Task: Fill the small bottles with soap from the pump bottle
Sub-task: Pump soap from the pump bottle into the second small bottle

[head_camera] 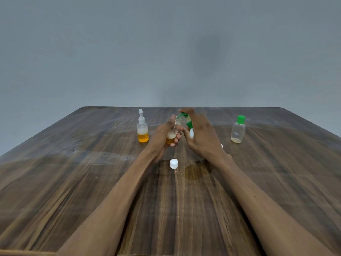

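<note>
My left hand (163, 136) grips a small clear bottle (172, 134), open at the top, with orange soap and foam in its lower part. My right hand (200, 134) holds the white pump bottle (191, 131) with its green pump head; the fingers lie over the pump top and the nozzle points at the small bottle's mouth. A white cap (174, 163) lies on the table in front of both hands. At the left stands a small bottle with a white dispenser top (142, 129), about a third full of orange soap. On the right stands a green-capped clear bottle (238, 130), nearly empty.
Everything rests on a dark wooden table (92, 182). A wet orange-brown spill (195, 170) spreads just right of the white cap. A grey wall rises behind the table's far edge.
</note>
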